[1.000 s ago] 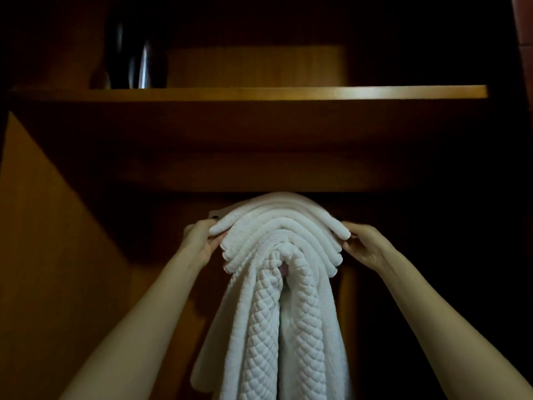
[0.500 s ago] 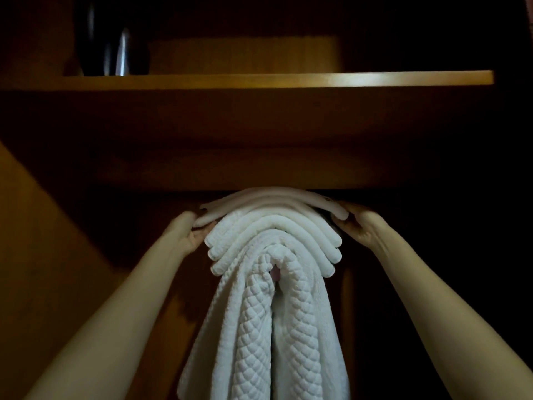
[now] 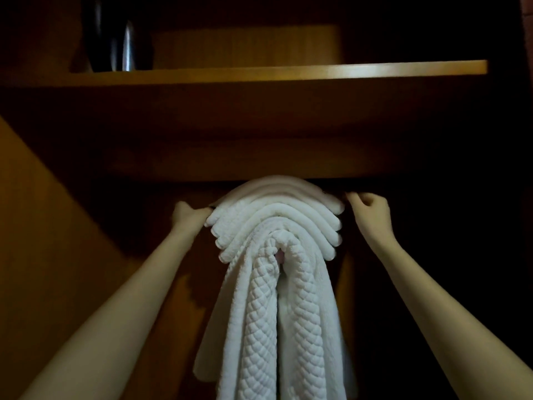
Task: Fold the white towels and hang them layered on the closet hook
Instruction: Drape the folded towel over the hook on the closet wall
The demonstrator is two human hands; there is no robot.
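The white towels (image 3: 277,232) hang in arched layers over the closet hook (image 3: 279,257), whose pale tip shows in the gap just under the wooden shelf (image 3: 259,73). My left hand (image 3: 187,217) grips the left edge of the top towel (image 3: 277,187), fingers curled into it, to square that layer with those below. My right hand (image 3: 372,215) sits at the right edge with fingers loosely curled; I cannot tell whether they pinch cloth. A hand on each side, I judge, stops the stack sliding off.

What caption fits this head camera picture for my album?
Left hand and right hand flank layered white towels hanging under a shelf.
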